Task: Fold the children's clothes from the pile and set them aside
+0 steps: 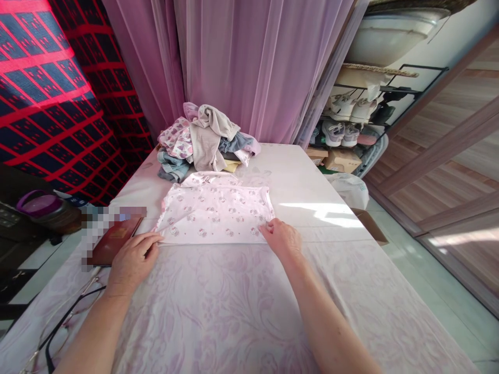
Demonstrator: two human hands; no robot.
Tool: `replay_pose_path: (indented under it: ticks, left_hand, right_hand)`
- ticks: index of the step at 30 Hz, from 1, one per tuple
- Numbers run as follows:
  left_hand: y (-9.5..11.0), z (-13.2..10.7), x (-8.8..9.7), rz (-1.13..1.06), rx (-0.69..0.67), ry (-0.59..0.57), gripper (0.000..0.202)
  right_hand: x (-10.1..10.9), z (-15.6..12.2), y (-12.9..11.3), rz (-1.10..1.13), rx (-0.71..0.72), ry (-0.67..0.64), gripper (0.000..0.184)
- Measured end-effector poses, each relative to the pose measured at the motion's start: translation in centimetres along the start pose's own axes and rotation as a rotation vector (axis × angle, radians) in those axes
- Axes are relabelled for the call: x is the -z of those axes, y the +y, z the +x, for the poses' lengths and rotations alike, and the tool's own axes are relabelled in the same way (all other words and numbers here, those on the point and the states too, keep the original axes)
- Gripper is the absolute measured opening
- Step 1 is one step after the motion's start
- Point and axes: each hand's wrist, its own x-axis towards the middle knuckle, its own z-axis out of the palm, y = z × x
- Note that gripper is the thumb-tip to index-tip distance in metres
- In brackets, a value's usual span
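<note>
A pale pink garment (216, 213) with a small printed pattern lies flat on the table (241, 301), which is covered by a floral cloth. My left hand (132, 259) pinches the garment's near left corner. At the near right corner, the fingers of my right hand (283, 239) close on the fabric edge. Behind the garment sits a pile of clothes (206, 140) in grey, pink and denim.
A dark red booklet (115, 239) lies at the table's left edge, with eyeglasses (66, 322) nearer me. Purple curtains (241, 62) hang behind. A shoe rack (354, 119) and boxes (339, 158) stand to the right, and a red-checked blanket (47, 93) hangs to the left.
</note>
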Motion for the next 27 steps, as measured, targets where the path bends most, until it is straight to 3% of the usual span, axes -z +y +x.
replay_pose_path:
  ticks: [12, 23, 27]
  left_hand:
    - [0.6, 0.1, 0.5, -0.005, 0.009, -0.001, 0.027]
    - [0.7, 0.2, 0.8, 0.032, -0.054, 0.025, 0.020]
    - [1.2, 0.4, 1.3, 0.054, -0.086, 0.063, 0.023]
  right_hand:
    - [0.5, -0.5, -1.4, -0.149, 0.074, -0.001, 0.021]
    - [-1.2, 0.2, 0.6, -0.084, 0.139, 0.158, 0.013]
    - [-1.4, -0.3, 0.4, -0.056, 0.199, 0.277, 0.017]
